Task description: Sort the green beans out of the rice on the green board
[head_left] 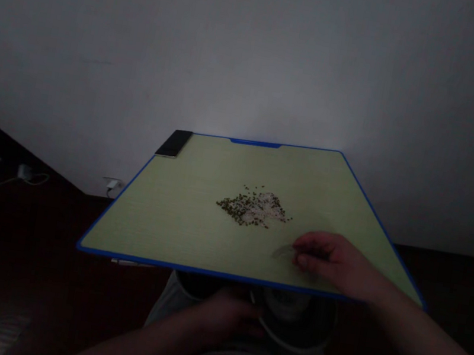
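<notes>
On the pale green table top (183, 235) lies a loose pile of white rice-like grains (267, 205) mixed with small green beans (232, 207). My right hand (327, 261) is over the near right part of the table, thumb and fingers pinched on a thin, see-through piece (283, 251) whose exact kind I cannot make out. Below the near edge, in shadow, my left hand (233, 315) grips the left rim of a round bowl (301, 339). Something pale shows inside that bowl. The left fingertips are partly hidden in the dark.
A black phone (174, 143) rests at the table's far left corner. A second round container (189, 293) sits under the near edge, left of the bowl. Behind the table stands a grey wall (274, 57), with a white plug (112, 183) low on the left.
</notes>
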Action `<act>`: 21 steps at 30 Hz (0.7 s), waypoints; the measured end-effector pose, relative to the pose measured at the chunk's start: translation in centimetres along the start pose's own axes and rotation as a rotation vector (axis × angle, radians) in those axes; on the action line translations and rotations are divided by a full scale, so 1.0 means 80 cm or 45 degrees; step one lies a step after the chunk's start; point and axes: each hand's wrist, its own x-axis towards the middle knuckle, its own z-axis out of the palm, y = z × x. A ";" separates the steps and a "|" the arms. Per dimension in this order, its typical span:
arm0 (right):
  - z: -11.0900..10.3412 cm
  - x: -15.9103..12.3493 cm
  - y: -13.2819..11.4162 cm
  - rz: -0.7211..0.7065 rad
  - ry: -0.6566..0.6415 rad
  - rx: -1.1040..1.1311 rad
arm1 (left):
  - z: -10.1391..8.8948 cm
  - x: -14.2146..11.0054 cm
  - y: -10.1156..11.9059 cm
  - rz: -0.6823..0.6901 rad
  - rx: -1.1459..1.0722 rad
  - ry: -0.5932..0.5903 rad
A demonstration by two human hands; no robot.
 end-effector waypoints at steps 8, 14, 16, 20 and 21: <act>0.048 0.118 -0.111 -0.346 -0.113 -0.090 | -0.016 -0.041 0.009 0.025 -0.057 0.037; 0.097 0.248 -0.172 -0.380 -0.557 -0.380 | -0.011 -0.053 0.009 0.047 -0.089 -0.026; 0.113 0.276 -0.170 -0.338 -0.635 -0.414 | -0.008 -0.057 0.012 0.070 -0.092 -0.055; 0.133 0.306 -0.151 -0.309 -0.746 -0.475 | -0.009 -0.060 0.013 0.089 -0.108 -0.071; 0.135 0.309 -0.146 -0.301 -0.765 -0.482 | -0.010 -0.060 0.012 0.086 -0.112 -0.072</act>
